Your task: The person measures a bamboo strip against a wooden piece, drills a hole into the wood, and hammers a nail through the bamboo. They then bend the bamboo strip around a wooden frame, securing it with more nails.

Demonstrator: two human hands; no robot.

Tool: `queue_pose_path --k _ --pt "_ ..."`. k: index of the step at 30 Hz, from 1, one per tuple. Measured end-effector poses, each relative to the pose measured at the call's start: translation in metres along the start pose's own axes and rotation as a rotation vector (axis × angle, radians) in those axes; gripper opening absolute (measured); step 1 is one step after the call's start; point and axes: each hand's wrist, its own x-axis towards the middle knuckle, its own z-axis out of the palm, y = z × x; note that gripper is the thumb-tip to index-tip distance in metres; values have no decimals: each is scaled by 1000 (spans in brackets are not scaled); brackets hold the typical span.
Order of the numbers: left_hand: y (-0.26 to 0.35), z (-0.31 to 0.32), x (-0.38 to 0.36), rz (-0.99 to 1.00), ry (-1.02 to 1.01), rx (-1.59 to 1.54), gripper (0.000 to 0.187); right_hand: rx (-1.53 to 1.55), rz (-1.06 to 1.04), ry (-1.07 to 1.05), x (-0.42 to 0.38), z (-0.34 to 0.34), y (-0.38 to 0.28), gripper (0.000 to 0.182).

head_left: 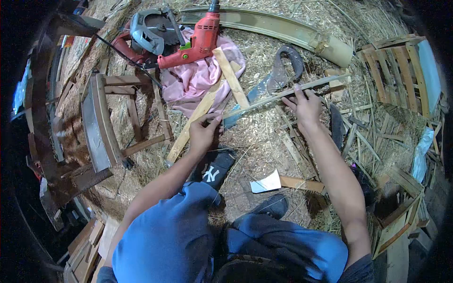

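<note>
A thin wooden strip [265, 102] stretches at a slant between my hands, its right end higher in the view. My left hand [204, 136] pinches the strip's left end between thumb and fingers. Farther along, my right hand [306, 109] grips it from below, with a length jutting out past the fingers. Beneath the strip lies a handsaw [273, 81] with a dark curved handle and a bluish blade, partly hidden. Two flat wooden slats [232, 78] cross near the left hand, resting partly on a pink cloth [196, 87].
A red power drill [196, 45] and a circular saw [150, 35] sit by the cloth. Wooden frames stand left [106, 120] and right [396, 75]. A long curved trough-like piece [264, 23] lies behind. White paper [266, 183] is near my feet, among shavings and scraps.
</note>
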Motion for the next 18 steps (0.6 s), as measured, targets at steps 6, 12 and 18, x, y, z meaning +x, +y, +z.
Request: queue_pose_path --k 6,12,18 --pt "-2 7 4 123 21 119 21 -115 6 -31 6 -1 -3 33" --pt "-2 6 6 92 23 95 17 -237 58 3 12 -21 -15 31" --pt "-7 5 7 31 13 16 15 -90 -143 222 35 -48 -33 31"
